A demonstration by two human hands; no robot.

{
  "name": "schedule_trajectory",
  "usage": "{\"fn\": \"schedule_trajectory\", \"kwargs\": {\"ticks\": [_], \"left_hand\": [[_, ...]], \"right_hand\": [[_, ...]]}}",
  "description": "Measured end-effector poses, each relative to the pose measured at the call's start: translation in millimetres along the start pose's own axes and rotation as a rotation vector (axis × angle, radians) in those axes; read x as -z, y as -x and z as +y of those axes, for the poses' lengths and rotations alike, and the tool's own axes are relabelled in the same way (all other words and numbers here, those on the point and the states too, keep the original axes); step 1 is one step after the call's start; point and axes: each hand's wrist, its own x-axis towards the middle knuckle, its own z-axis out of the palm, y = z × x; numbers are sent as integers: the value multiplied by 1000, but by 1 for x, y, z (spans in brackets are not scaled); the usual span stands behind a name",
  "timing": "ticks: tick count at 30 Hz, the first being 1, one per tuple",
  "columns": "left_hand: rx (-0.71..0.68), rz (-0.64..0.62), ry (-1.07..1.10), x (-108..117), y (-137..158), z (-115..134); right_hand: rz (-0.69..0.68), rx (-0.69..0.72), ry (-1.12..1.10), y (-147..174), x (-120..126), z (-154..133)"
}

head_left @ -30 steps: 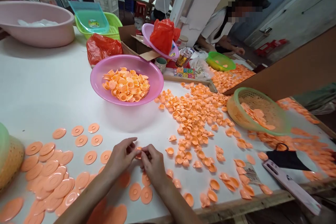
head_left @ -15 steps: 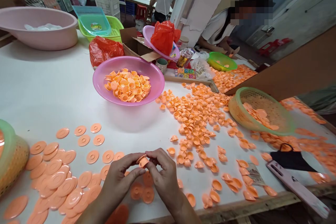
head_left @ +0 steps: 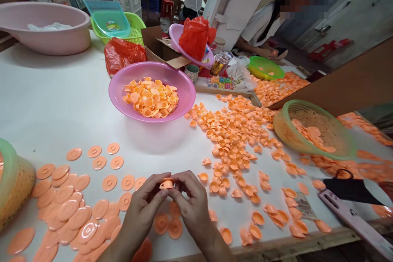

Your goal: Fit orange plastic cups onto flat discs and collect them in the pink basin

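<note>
A small orange toy cup [head_left: 166,184] is pinched between both hands over the table's front, with an orange toy saucer [head_left: 167,179] lying flat against its top side. My left hand [head_left: 150,196] closes on them from the left, thumb and fingertips together. From the other side, my right hand [head_left: 190,198] grips the same two pieces. Fingertips partly hide the saucer's edge, and I cannot tell whether the pieces are joined. Loose saucers [head_left: 80,217] overlap in a heap to the left. Many loose toy cups [head_left: 233,131] spread out to the right.
A pink basin [head_left: 123,90] of orange pieces stands ahead. Baskets [head_left: 18,184] flank the table at left and right [head_left: 310,131]. A phone [head_left: 353,217] and black mask [head_left: 353,188] lie at the right edge. A co-worker [head_left: 260,28] sits at the back right.
The saucer, tilted on the cup before, now sits level across it, and the cup's handle shows on the left. Both hands stay together in nearly the same spot. The view has shifted slightly.
</note>
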Motion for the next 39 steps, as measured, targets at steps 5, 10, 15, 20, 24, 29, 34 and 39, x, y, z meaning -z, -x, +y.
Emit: {"fn": "schedule_trajectory", "kwargs": {"ticks": [5, 10, 15, 20, 24, 29, 34, 39], "left_hand": [[110, 27, 137, 8, 2, -7], [55, 28, 105, 12, 2, -8], [100, 43, 77, 4, -3, -1], [-237, 377, -232, 17, -68, 54], [-514, 578, -693, 54, -154, 110], [-574, 661, -937, 105, -177, 118], [-350, 696, -1063, 158, -112, 50], [-289, 428, -1248, 143, -90, -7]], "right_hand": [[49, 37, -13, 7, -6, -3], [106, 49, -25, 16, -17, -1], [64, -66, -32, 9, -15, 8], [163, -36, 315, -7, 33, 23], [240, -168, 659, -11, 76, 37], [149, -328, 771, -10, 89, 50], [92, -375, 754, -13, 88, 49], [-34, -270, 663, -18, 81, 37]]}}
